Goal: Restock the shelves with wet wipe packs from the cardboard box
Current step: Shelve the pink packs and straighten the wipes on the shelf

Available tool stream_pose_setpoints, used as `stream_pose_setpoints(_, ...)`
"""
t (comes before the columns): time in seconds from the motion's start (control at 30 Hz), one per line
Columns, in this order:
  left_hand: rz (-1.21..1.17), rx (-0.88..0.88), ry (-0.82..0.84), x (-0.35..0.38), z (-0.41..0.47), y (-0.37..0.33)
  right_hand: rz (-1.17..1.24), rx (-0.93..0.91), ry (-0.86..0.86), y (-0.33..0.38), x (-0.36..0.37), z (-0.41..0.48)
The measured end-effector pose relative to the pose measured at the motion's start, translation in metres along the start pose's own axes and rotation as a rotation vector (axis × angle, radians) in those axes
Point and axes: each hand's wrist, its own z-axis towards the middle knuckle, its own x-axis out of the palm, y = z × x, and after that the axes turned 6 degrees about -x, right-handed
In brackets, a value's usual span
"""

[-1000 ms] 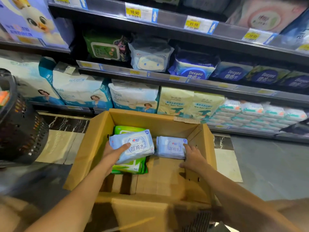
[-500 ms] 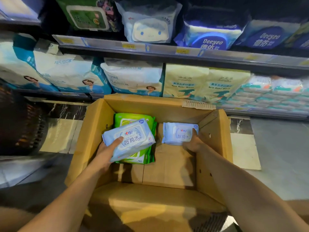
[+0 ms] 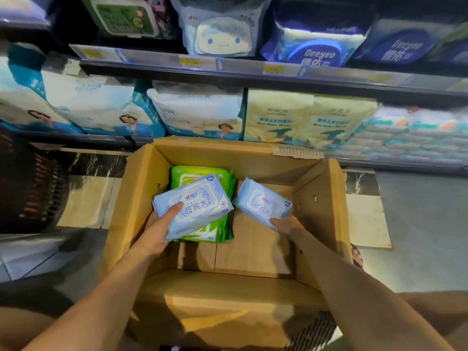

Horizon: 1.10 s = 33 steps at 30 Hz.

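An open cardboard box (image 3: 136, 188) stands on the floor in front of the shelves. My left hand (image 3: 158, 228) grips a pale blue wet wipe pack (image 3: 195, 203), tilted and held above a stack of green wipe packs (image 3: 200, 173) on the box's left side. My right hand (image 3: 285, 224) holds a second pale blue wet wipe pack (image 3: 262, 202) by its near corner, lifted and tilted over the bare box floor on the right. Both forearms reach down into the box.
Shelves (image 3: 228, 64) behind the box carry white-blue bags (image 3: 195, 112), cream baby wipe bags (image 3: 309, 120) and stacked small packs (image 3: 415, 133). A dark plastic basket (image 3: 30, 186) stands at the left. Grey floor (image 3: 417, 224) lies to the right.
Both hands have closed on their blue packs and raised them off the box contents. The right pack has tilted up off the box floor. The view has dipped closer to the box.
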Motion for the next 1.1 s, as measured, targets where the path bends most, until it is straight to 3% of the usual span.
stream_pose_setpoints(0.13, -0.006, -0.011, 0.009, -0.001, 0.000, 0.000, 0.078, 0.078, 0.037, 0.000, 0.000, 0.002)
stream_pose_setpoints(0.43, 0.073, -0.041, -0.018, 0.000, 0.002, -0.006, 0.548, 0.126, 0.092, -0.025, 0.009, 0.039)
stream_pose_setpoints(0.57, 0.056, -0.069, -0.045, -0.005, 0.007, -0.003, 0.551, 0.129, 0.063, -0.022, 0.015, 0.039)
stream_pose_setpoints(0.7, 0.053, -0.066, -0.054, -0.004, 0.006, -0.004, 0.561, 0.150, -0.069, -0.024, 0.019, 0.047)
stream_pose_setpoints(1.1, 0.035, -0.092, -0.040, -0.005, 0.005, -0.004, 0.666, 0.100, 0.138, -0.010, 0.012, 0.041)
